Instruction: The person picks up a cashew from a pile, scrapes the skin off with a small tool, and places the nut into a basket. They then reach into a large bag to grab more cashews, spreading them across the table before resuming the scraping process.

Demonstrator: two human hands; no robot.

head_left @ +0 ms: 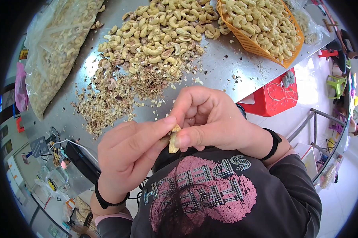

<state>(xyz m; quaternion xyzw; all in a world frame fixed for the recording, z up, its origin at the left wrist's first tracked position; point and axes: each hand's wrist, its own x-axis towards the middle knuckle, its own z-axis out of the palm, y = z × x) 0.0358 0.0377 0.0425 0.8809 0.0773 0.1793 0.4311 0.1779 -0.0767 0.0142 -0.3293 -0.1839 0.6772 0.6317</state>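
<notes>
A pale cashew nut (173,142) is pinched between my two hands, just in front of my chest. My left hand (129,148) grips one side of it with thumb and forefinger. From the other side, my right hand (210,121) holds it with the thumb against the nut and the remaining fingers curled in. Beyond the hands, a heap of cashews (163,35) spreads over the metal table, some with brown skin on them. Nearer to me lies a pile of skin flakes and broken bits (107,99).
An orange basket (236,35) full of cashews stands at the table's back right. A large clear plastic bag (64,51) of cashews lies at the left. Past the right table edge is a red stool (272,99). A dark device with a white cable (80,160) sits left.
</notes>
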